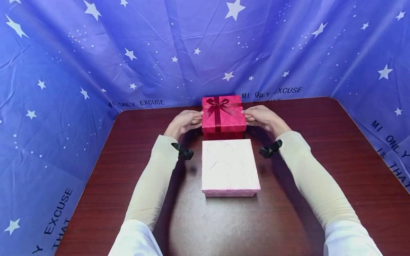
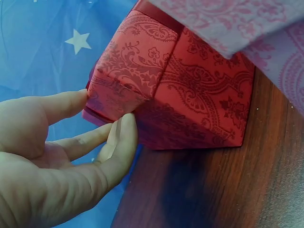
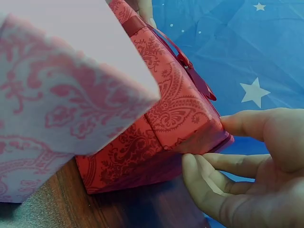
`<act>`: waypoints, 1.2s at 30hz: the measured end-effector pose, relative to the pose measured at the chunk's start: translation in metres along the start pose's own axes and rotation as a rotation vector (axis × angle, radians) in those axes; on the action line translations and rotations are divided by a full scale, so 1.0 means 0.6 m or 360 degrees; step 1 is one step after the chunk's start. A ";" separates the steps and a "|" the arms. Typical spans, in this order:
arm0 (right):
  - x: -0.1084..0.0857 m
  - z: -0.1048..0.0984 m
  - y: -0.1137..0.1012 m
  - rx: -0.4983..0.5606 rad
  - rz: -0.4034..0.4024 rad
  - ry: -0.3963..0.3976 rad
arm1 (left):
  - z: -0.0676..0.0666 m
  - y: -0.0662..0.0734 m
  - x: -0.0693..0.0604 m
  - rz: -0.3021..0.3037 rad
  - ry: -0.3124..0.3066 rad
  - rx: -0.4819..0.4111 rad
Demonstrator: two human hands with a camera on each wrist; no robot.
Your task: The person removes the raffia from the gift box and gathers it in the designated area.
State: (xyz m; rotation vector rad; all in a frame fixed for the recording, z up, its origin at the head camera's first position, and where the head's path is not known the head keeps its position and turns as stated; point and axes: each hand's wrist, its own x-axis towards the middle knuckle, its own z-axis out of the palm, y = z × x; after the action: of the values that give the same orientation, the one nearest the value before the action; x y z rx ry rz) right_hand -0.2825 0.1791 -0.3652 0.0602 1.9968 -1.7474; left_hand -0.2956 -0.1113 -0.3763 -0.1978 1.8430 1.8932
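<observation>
A red gift box (image 1: 225, 136) with a paisley pattern stands at the far side of the table, its lid (image 1: 234, 122) on top. A dark red ribbon bow (image 1: 218, 104) crosses the lid. My left hand (image 1: 185, 121) pinches the lid's left side, thumb at the upper edge and fingertips at the lower edge. On the opposite side my right hand (image 1: 262, 116) pinches the lid in the same way. In front of the red box sits a larger pale pink-and-white patterned box (image 1: 229, 165), between my forearms and touched by neither hand.
The dark reddish-brown wooden table (image 1: 128, 188) carries both boxes. A blue cloth (image 1: 179, 35) with white stars and printed words hangs behind the table and along both sides. Black wrist cameras (image 1: 270, 149) sit at both wrists.
</observation>
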 end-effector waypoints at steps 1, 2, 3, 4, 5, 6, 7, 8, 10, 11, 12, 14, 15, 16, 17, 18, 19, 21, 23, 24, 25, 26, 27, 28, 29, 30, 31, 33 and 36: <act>0.000 0.000 -0.001 0.0013 -0.0003 0.0003 | 0.000 0.001 0.000 0.0000 -0.0002 0.0004; 0.000 0.000 -0.001 0.0020 -0.0009 0.0000 | 0.000 0.003 -0.001 0.0002 -0.0002 0.0007; 0.000 0.000 -0.002 0.0026 -0.0012 0.0001 | 0.000 0.004 -0.001 0.0004 -0.0003 0.0010; 0.000 0.000 -0.003 0.0025 -0.0014 0.0005 | 0.000 0.005 -0.001 0.0007 -0.0005 0.0016; 0.000 0.000 -0.004 0.0026 -0.0010 0.0014 | 0.000 0.006 -0.001 0.0006 -0.0010 0.0020; 0.000 0.001 -0.006 0.0022 -0.0007 0.0019 | -0.001 0.008 -0.001 0.0007 -0.0010 0.0022; -0.001 0.000 -0.007 0.0016 -0.0006 0.0022 | -0.001 0.009 -0.001 0.0009 -0.0009 0.0022; -0.001 0.000 -0.007 0.0003 -0.0005 0.0024 | -0.001 0.009 -0.002 0.0012 -0.0007 0.0027; -0.002 0.000 -0.010 -0.0009 -0.0002 0.0030 | -0.001 0.011 -0.003 0.0012 -0.0007 0.0035; -0.002 0.000 -0.011 -0.0015 -0.0003 0.0027 | -0.001 0.012 -0.003 0.0013 -0.0007 0.0037; -0.002 0.000 -0.012 -0.0018 -0.0004 0.0025 | -0.001 0.014 -0.004 0.0014 -0.0006 0.0037; -0.002 0.000 -0.016 -0.0025 -0.0006 0.0027 | -0.002 0.017 -0.005 0.0013 -0.0015 0.0043; -0.003 0.000 -0.018 -0.0022 -0.0008 0.0026 | -0.002 0.019 -0.005 0.0012 -0.0021 0.0041; -0.004 -0.001 -0.020 -0.0021 -0.0009 0.0027 | -0.002 0.021 -0.005 0.0012 -0.0027 0.0040; -0.005 -0.001 -0.022 -0.0023 -0.0011 0.0023 | -0.002 0.023 -0.005 0.0013 -0.0030 0.0042; -0.006 -0.002 -0.025 -0.0020 -0.0013 0.0022 | -0.002 0.026 -0.006 0.0014 -0.0027 0.0044; -0.007 -0.002 -0.027 -0.0013 -0.0014 0.0023 | -0.001 0.028 -0.006 0.0018 -0.0023 0.0044; -0.011 -0.004 -0.034 0.0006 -0.0019 0.0026 | -0.001 0.035 -0.007 0.0033 -0.0010 0.0042; -0.013 -0.005 -0.040 0.0028 -0.0031 0.0032 | -0.001 0.040 -0.008 0.0057 0.0008 0.0025; -0.015 -0.005 -0.044 0.0042 -0.0035 0.0045 | 0.000 0.044 -0.010 0.0073 0.0015 0.0020; -0.016 -0.005 -0.047 0.0062 -0.0039 0.0052 | 0.000 0.046 -0.011 0.0088 0.0017 0.0012; -0.018 -0.006 -0.050 0.0086 -0.0041 0.0055 | 0.000 0.049 -0.013 0.0103 0.0019 0.0002; -0.018 -0.006 -0.052 0.0104 -0.0045 0.0056 | 0.001 0.052 -0.015 0.0116 0.0020 -0.0011; -0.020 -0.006 -0.055 0.0128 -0.0049 0.0057 | 0.001 0.055 -0.017 0.0128 0.0018 -0.0022; -0.021 -0.006 -0.057 0.0136 -0.0054 0.0060 | 0.002 0.057 -0.020 0.0138 0.0020 -0.0032; -0.022 -0.005 -0.059 0.0147 -0.0052 0.0078 | 0.003 0.060 -0.022 0.0144 0.0025 -0.0042; -0.024 -0.003 -0.061 0.0153 -0.0059 0.0091 | 0.004 0.062 -0.024 0.0152 0.0029 -0.0052; -0.026 0.000 -0.065 0.0146 -0.0078 0.0134 | 0.005 0.066 -0.027 0.0171 0.0039 -0.0053; -0.027 0.007 -0.070 0.0137 -0.0120 0.0212 | 0.007 0.071 -0.031 0.0203 0.0064 -0.0012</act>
State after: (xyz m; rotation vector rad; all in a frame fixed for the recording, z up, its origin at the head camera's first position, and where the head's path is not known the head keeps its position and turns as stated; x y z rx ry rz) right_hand -0.2810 0.1720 -0.3205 0.1348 2.0396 -1.9224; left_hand -0.2971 -0.1107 -0.3297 -0.1245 1.9164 1.9953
